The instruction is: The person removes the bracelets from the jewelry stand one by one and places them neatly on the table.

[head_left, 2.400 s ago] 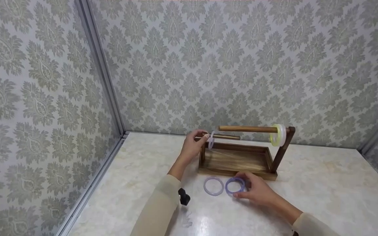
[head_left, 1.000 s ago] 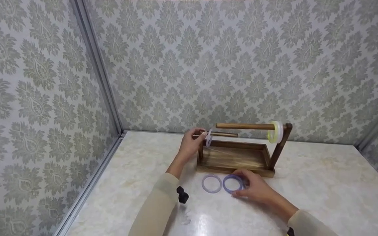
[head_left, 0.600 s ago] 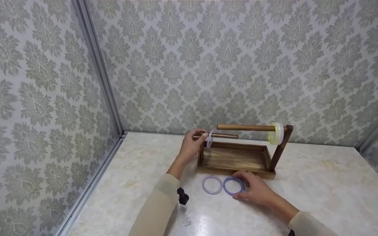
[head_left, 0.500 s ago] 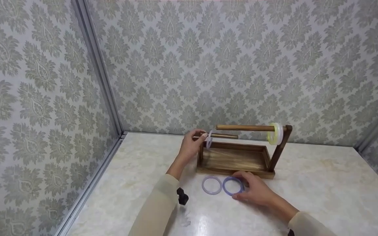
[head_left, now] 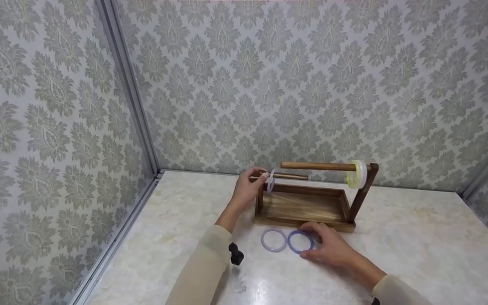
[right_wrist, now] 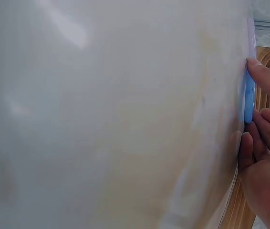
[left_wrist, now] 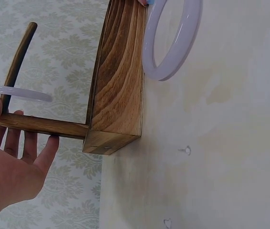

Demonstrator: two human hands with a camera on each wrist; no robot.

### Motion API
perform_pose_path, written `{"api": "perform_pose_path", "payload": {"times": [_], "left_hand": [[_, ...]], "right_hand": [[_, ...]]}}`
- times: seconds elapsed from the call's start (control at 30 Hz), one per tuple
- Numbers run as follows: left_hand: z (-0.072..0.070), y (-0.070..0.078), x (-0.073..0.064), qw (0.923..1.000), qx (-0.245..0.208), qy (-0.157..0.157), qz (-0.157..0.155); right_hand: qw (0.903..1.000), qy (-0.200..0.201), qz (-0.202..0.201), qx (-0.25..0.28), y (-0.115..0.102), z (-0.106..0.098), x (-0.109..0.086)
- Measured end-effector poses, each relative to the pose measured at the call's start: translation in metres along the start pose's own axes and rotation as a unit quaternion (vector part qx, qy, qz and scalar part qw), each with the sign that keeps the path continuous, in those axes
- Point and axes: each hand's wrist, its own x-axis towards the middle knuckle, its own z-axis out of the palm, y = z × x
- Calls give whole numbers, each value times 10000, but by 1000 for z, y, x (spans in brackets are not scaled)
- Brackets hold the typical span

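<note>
A wooden bangle stand (head_left: 305, 222) has a tray base, with a post and peg at each end. My left hand (head_left: 246, 188) grips its left post, thumb by the peg's root and fingers behind the post, as the left wrist view shows. A pale lilac bangle (left_wrist: 25, 93) hangs on that lower peg (head_left: 292, 176), close to the thumb. In front of the tray, my right hand (head_left: 331, 245) holds a blue bangle (head_left: 289, 247) at its right side between thumb and fingers. Another lilac bangle (head_left: 262, 243) lies flat on the table, right beside the blue one.
On the higher peg (head_left: 311, 165), yellow and white bangles (head_left: 359, 174) hang against the right post (head_left: 362, 199). Patterned walls (head_left: 244, 84) stand behind and to the left of the pale marbled table (head_left: 176, 220).
Both hands keep their places on the stand and the blue bangle. Only the head view shifts slightly.
</note>
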Motion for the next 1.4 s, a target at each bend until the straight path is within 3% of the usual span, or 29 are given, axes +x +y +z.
{"api": "perform_pose_path", "payload": {"times": [0.2,0.57,0.9,1.2,1.4], "left_hand": [[0,2,0,10000,19,-39,52],[0,5,2,9999,-70,-96,-2],[-2,2,1,10000,-51,-79,12],[-2,1,0,9999,-27,-94,75],[-3,2,0,10000,7,-54,30]], "right_hand": [[9999,2,166,-13,-1,-1,-1],[9996,47,-36,-285,-5,-4,-2],[9988,-201,-431,138,-14,-13,-4],[9970,-394,-480,-466,-30,-26,-3],[9970,-213,-413,-615,-46,-38,3]]}}
